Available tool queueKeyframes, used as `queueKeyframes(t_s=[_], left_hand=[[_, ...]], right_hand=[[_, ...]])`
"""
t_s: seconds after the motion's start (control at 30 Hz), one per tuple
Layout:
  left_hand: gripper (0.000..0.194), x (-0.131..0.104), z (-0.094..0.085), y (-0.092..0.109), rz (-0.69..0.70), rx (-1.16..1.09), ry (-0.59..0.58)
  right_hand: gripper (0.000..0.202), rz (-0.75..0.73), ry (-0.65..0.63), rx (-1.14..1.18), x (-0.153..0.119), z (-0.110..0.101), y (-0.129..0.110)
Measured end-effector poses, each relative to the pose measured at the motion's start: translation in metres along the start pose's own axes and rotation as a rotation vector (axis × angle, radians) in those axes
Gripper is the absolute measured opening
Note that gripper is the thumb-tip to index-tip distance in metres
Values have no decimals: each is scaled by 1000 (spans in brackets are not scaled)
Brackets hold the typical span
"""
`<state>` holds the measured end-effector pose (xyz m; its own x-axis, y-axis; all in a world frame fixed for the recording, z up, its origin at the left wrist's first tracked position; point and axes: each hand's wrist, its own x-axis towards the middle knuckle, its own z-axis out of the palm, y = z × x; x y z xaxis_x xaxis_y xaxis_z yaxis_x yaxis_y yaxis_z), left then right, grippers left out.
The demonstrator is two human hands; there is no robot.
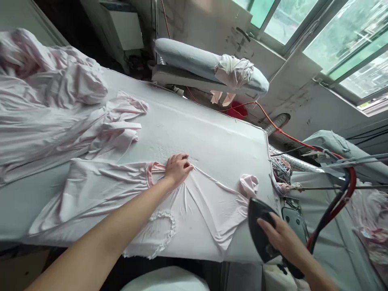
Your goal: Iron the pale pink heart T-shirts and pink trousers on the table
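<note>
Iron in the right hand, pale pink garment under the left

The right hand has its grip closed round a dark iron, tilted at the table's right end, just beside the tip of an outstretched sleeve; from where I stand I cannot tell whether it touches the table. The left hand lies with bent fingers on the pale pink garment, right by its neckline; whether that grip pinches the cloth, I cannot tell. The garment is spread along the near side of the padded table, its ruffled trim curving below the left forearm, which crosses over and hides part of it. A small bunch of pink cloth sits near the sleeve tip.

A big heap of pale pink clothes crowds the table's left end, loose folds reaching close to the garment. Thick red and black hoses hang just beyond the right wrist, and an orange hose runs past the far right corner. Beyond the far edge stands a padded pressing arm with crumpled white cloth on it, and a red bucket shows lower down. Windows light the right side.
</note>
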<state>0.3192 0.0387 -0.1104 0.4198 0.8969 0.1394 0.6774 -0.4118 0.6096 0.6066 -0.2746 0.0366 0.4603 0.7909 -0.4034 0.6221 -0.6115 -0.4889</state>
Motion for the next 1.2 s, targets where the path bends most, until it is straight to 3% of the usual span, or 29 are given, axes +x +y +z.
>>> queueKeyframes(t_s=[0.13,0.23,0.3,0.37,0.5,0.6,0.7,0.83,0.9,1.0,1.13,1.2], left_hand=[[15,8,3,10,-47,-4,-3],[15,14,-3,11,-2,51,-9],[14,13,-20,-3,42,64,-31],[18,5,-49,-34,80,18,-24],[30,-22,-110,-113,181,37,30],[27,-32,-124,-143,211,81,-101],[29,-27,-122,-144,84,-16,-195],[37,-9,-132,-143,-96,-29,-311],[39,0,-137,-147,-121,43,-362],[43,9,-137,-148,-143,178,-375],[52,12,-135,-137,-154,259,-387],[56,9,-142,-145,-163,245,-444]], right_hand=[[33,-174,-241,-94,19,68,-92],[29,-260,-275,-165,60,116,-160],[28,-283,-223,-162,91,136,-195],[30,-246,-164,-118,118,145,-219],[35,-133,-112,-62,151,143,-234],[34,-94,-88,-56,155,136,-233],[33,-25,-59,-54,151,134,-238],[25,-204,-287,-107,146,149,-265],[26,-274,-279,-178,145,159,-281],[28,-235,-187,-174,139,170,-297],[35,-425,-403,-350,115,194,-309],[41,-466,-344,-453,108,213,-322]])
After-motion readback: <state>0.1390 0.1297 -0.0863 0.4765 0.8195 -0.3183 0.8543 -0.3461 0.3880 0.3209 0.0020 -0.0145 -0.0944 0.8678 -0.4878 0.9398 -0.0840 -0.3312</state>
